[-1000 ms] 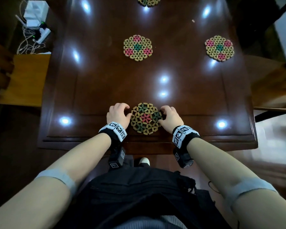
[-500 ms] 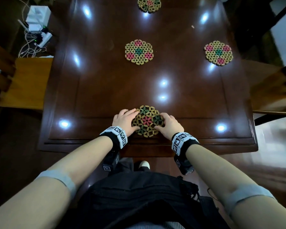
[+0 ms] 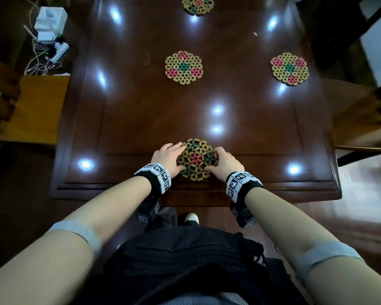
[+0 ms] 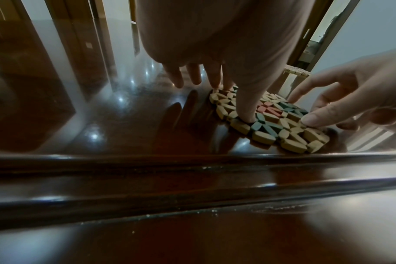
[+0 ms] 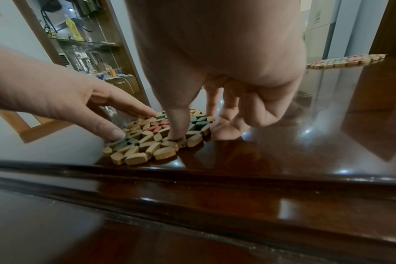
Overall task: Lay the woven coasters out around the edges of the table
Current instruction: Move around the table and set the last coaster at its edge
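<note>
The coaster [image 3: 195, 159] under my fingers sits low in the centre of the head view, flat on the table [image 3: 141, 119] just inside its near edge. My left hand [image 3: 168, 158] rests on its left side: in the left wrist view the thumb presses straight down on the beads and two fingertips touch the far rim, the other fingers spread and hanging just clear of the wood. My right hand [image 3: 226, 162] works the right side, thumb planted on top near the rim, while the remaining fingers curl down against the outer edge and onto the table beside it. It looks like small wooden beads laced into a flower lattice, so I judge it light and stiff in each piece but loose between pieces, likely to sag or flex if lifted by one corner. The polished top looks slick, so it should slide easily under light pressure. Best taken at two opposite rims, or pushed flat with the thumbs on top. Three other coasters lie farther up the frame: one at the centre [image 3: 183, 67], one at the right [image 3: 289, 68], one at the top edge [image 3: 198, 4].
</note>
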Action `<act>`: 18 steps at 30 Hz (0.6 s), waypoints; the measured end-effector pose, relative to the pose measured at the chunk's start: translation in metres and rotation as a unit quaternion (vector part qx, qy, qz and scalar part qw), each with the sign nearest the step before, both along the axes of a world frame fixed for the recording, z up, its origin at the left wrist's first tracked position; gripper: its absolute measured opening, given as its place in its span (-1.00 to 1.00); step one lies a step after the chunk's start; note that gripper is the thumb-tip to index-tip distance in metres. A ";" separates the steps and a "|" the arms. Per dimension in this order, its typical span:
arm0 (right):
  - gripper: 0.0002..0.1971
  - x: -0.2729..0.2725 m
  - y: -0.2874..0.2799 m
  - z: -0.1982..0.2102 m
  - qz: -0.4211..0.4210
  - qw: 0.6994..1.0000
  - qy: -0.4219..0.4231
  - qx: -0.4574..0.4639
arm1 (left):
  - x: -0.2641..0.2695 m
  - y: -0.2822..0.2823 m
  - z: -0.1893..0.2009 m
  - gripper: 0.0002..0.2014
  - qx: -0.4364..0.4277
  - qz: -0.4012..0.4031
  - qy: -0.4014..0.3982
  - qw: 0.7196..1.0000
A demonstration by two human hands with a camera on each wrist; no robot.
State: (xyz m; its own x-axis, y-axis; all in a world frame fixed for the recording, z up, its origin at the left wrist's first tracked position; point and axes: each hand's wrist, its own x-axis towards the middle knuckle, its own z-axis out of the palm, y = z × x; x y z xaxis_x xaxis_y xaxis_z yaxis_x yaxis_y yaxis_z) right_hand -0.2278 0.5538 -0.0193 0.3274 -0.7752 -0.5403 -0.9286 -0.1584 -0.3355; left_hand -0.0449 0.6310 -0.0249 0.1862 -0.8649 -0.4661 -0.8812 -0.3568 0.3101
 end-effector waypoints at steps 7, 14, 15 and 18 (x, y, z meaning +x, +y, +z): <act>-0.35 0.000 0.005 -0.001 -0.018 1.000 0.000 -0.001 | -0.003 -0.001 -0.001 -0.26 0.002 0.005 0.009 1.000; -0.35 0.001 0.007 0.002 -0.018 1.000 0.015 -0.004 | -0.004 0.002 0.000 -0.33 -0.012 0.012 -0.022 1.000; -0.35 0.001 0.008 0.002 -0.019 1.000 0.017 -0.003 | -0.005 0.002 -0.001 -0.35 -0.013 0.014 -0.028 0.999; -0.32 0.002 0.008 0.002 -0.022 1.000 0.023 0.001 | -0.004 0.002 -0.002 -0.38 -0.008 0.019 -0.035 0.999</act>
State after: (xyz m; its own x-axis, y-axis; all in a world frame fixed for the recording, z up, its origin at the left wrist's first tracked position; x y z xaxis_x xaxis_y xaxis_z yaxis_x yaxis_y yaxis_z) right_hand -0.2261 0.5617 -0.0169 0.2689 -0.7869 -0.5553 -0.9488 -0.1172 -0.2933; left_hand -0.0490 0.6332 -0.0265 0.2501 -0.8640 -0.4369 -0.8867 -0.3856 0.2550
